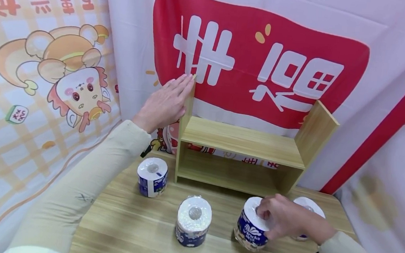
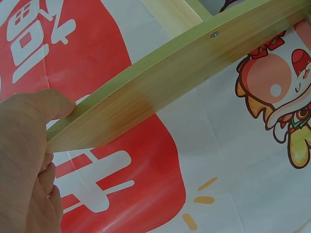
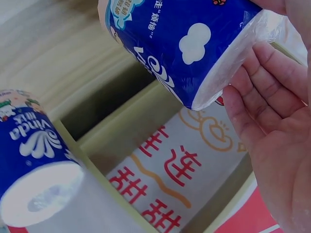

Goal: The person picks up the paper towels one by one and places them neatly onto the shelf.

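My right hand (image 1: 281, 217) grips a toilet paper roll (image 1: 247, 228) in blue-and-white wrap, its fingers at the core hole and its thumb on the side. In the head view the roll leans slightly. Seen from the right wrist, the fingers (image 3: 267, 87) curl over the roll's white end. High on the left, my left hand (image 1: 166, 102) holds the top of the left side panel (image 1: 186, 112) of a light wooden shelf (image 1: 241, 142). The left wrist view has the thumb (image 2: 56, 104) on the panel's edge, with the other fingers partly hidden behind.
Toilet rolls also stand on the wooden table (image 1: 133, 234): one left of the shelf (image 1: 151, 177), one in front (image 1: 193, 221), and one at right (image 1: 310, 206), partly behind my right hand. A printed curtain (image 1: 134, 34) hangs behind. An orange cord (image 1: 62, 174) runs down the left side.
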